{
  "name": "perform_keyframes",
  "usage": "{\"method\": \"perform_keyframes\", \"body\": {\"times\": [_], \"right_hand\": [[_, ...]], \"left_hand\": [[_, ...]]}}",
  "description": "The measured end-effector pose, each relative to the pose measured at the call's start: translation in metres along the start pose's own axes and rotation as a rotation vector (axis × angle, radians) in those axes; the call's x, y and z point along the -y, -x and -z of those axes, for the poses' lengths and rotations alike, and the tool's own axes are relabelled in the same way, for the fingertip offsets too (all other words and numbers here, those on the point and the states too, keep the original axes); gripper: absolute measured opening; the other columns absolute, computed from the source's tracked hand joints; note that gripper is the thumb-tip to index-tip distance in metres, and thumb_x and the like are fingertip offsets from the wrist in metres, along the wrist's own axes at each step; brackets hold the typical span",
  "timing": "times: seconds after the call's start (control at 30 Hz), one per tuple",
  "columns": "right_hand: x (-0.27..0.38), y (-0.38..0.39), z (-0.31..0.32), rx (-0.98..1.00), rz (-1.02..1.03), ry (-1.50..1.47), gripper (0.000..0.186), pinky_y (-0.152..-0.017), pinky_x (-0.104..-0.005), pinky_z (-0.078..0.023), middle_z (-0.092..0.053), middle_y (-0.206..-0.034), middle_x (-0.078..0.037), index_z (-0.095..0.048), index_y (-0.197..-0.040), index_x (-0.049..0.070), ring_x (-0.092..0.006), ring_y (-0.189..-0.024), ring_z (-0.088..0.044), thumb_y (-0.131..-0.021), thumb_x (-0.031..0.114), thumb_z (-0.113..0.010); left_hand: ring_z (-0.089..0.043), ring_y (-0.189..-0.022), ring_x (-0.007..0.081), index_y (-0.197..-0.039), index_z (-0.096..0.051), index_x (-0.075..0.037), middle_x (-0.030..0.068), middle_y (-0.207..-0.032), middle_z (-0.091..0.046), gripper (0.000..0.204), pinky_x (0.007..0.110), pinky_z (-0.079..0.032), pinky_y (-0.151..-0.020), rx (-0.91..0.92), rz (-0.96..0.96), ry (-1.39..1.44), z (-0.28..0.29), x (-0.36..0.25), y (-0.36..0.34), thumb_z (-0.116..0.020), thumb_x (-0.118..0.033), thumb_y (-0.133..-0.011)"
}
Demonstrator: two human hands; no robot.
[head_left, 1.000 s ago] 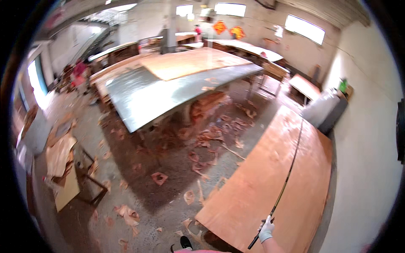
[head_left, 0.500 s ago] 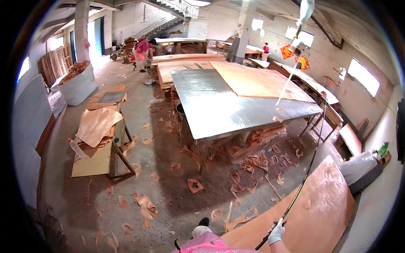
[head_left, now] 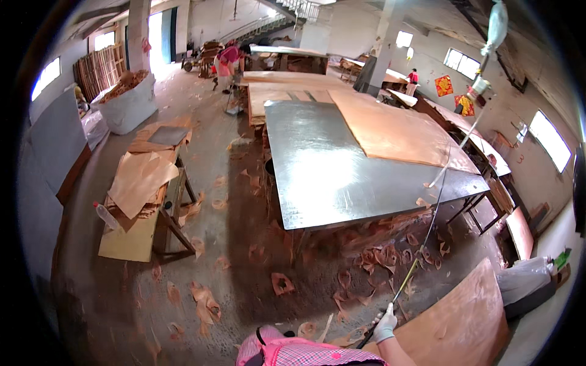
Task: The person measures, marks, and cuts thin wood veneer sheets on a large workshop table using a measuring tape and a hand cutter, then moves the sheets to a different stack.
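Observation:
My right hand [head_left: 385,323], in a white glove, is closed round the lower part of a long thin tapering pole [head_left: 408,277] that resembles a fishing rod. The pole slants up and away, its thin end passing in front of the right part of a metal-topped table [head_left: 317,183]. On that table lies a large sheet of wood veneer [head_left: 397,125], covering the far right part of the shiny top. Beside my right forearm a big reddish veneer sheet [head_left: 455,311] rests low down. My left hand is out of sight.
Veneer scraps [head_left: 282,283] litter the floor. At left stands a low bench [head_left: 128,241] with veneer pieces and a plastic bottle [head_left: 106,215]. A white sack [head_left: 128,110] of scraps is beyond it. Another person [head_left: 227,61] bends at a far stack. A lamp [head_left: 479,85] hangs at right.
My view has shifted, so the table appears lower and farther right. My right hand has moved slightly left and up, and the pole's thin end has swung left across the table's right part.

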State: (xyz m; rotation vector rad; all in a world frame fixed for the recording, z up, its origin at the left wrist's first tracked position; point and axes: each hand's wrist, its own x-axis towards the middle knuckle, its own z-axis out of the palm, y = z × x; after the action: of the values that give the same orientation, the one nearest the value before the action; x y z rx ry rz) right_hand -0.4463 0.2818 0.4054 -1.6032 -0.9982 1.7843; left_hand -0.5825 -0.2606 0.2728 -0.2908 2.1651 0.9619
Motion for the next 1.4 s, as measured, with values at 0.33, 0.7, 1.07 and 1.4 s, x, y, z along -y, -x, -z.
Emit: {"method": "perform_keyframes", "body": {"times": [0.33,0.7,1.07,1.4], "right_hand": [[0.037,-0.064,-0.099,0.195,-0.076,-0.065,0.045,-0.043,-0.0296,-0.038,-0.042,-0.057,0.002,-0.059,-0.09,0.006,-0.0114,-0.044,-0.039,-0.095,0.05,-0.053],[0.1,-0.152,-0.233,0.341,-0.082,-0.037,0.038,-0.055,-0.0371,-0.054,-0.057,-0.072,-0.007,-0.056,-0.106,0.002,-0.0188,-0.058,-0.057,-0.1,0.039,-0.049],[0.172,-0.188,-0.348,0.557,0.032,0.532,0.038,-0.043,-0.0252,-0.04,-0.058,-0.064,-0.002,-0.061,-0.099,0.004,-0.0115,-0.046,-0.049,-0.099,0.04,-0.049],[0.305,-0.375,-0.47,0.644,0.085,0.302,0.019,-0.049,-0.0292,-0.05,-0.063,-0.083,-0.009,-0.056,-0.112,0.002,-0.0166,-0.059,-0.06,-0.097,0.014,-0.051]], "left_hand": [[-0.061,-0.084,0.0242,-0.13,-0.048,-0.006,0.0125,-0.102,-0.063,0.035,0.035,-0.051,-0.067,-0.09,0.246,0.048,0.049,-0.006,-0.048,-0.048,-0.018,-0.097],[-0.062,-0.072,0.0199,-0.137,-0.039,-0.001,0.0134,-0.096,-0.062,0.043,0.032,-0.052,-0.061,0.276,-0.324,1.027,0.055,-0.327,-0.256,-0.05,-0.008,-0.097],[-0.051,-0.048,0.0102,-0.083,-0.059,-0.003,0.0013,-0.063,-0.057,0.028,0.028,-0.04,-0.044,0.643,-0.304,0.053,-0.105,-0.622,-0.187,-0.062,-0.029,-0.094],[-0.056,-0.053,0.0113,-0.091,-0.066,-0.002,0.0026,-0.062,-0.06,0.031,0.029,-0.045,-0.052,0.211,-0.379,-0.166,-0.068,-0.663,-0.175,-0.066,-0.032,-0.089]]}}
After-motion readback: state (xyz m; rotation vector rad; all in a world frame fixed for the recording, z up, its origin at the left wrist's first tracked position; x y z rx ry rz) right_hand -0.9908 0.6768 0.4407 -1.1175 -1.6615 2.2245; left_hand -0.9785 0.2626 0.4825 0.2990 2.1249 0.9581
